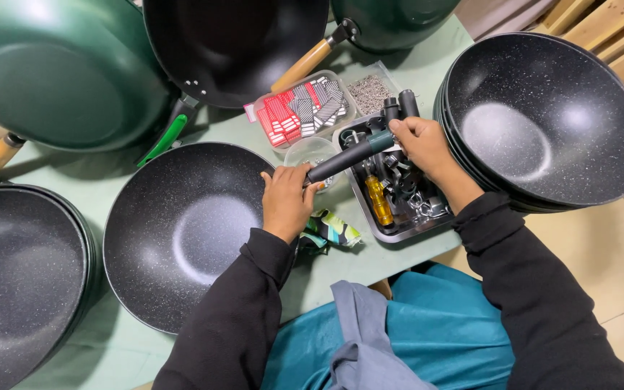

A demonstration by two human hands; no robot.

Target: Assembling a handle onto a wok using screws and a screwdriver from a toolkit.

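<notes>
A black speckled wok (182, 231) lies open side up on the pale green table (391, 65) in front of me. My left hand (285, 201) grips the wok's rim where a dark handle (344, 157) with a green end meets it. My right hand (419, 141) is closed on the outer end of that handle, above a metal tray (372, 217) of hardware. Both sleeves are black.
The tray holds a yellow-handled screwdriver (378, 200), black parts and metal rings. A clear box of red and grey tags (301, 108), a small bag of screws (368, 92) and a clear cup (310, 150) lie behind. Stacked black woks (543, 115) stand right, more woks (19, 282) left, green pans (59, 72) behind.
</notes>
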